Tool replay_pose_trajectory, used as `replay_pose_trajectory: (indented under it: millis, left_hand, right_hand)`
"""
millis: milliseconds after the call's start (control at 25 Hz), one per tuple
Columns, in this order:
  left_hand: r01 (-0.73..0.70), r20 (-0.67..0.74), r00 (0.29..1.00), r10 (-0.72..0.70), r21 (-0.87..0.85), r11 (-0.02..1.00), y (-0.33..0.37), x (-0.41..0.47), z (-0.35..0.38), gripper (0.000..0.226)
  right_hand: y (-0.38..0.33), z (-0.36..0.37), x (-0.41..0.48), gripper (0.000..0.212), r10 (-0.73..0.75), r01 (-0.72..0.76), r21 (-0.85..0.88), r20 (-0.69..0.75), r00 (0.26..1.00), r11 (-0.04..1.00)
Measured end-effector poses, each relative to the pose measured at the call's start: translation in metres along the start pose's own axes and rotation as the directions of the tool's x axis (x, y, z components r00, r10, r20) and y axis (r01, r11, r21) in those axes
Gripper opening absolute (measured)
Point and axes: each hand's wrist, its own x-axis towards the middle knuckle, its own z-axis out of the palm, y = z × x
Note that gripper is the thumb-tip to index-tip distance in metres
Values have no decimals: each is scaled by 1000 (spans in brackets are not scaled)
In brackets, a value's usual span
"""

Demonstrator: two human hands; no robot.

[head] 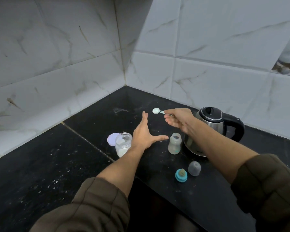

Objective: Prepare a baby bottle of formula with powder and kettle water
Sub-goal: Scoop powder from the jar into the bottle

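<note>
From the head view, your left hand (pixel 145 133) is stretched flat over the black counter (pixel 40 164), fingers straight and thumb spread wide, holding nothing. It lies between the open powder jar (pixel 122 144) and the baby bottle (pixel 175 145). Your right hand (pixel 177 120) pinches the handle of the pale scoop (pixel 157 111), with its bowl pointing left above the counter; whether powder sits in it cannot be told. The bottle stands upright and uncapped, just beside the steel kettle (pixel 208 129), whose lid is down. The jar's round lid (pixel 112 138) lies behind the jar. Nearer you, the blue teat ring (pixel 181 175) and the grey cap (pixel 194 168) rest side by side.
</note>
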Motion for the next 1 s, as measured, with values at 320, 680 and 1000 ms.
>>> replay_pose_trajectory:
  millis: [320, 680, 1000]
  left_hand:
    - [136, 268, 955, -127, -13, 991, 11, 10, 72, 123]
    - [138, 176, 971, -160, 132, 982, 26, 14, 100, 58]
    - [165, -29, 986, -165, -3, 986, 18, 28, 46, 53]
  right_hand:
    - [2, -42, -7, 11, 26, -21, 54, -92, 995, 998]
    - [17, -51, -10, 11, 48, -44, 40, -100, 994, 998]
    - [22, -36, -3, 8, -115, 107, -66, -120, 986, 992]
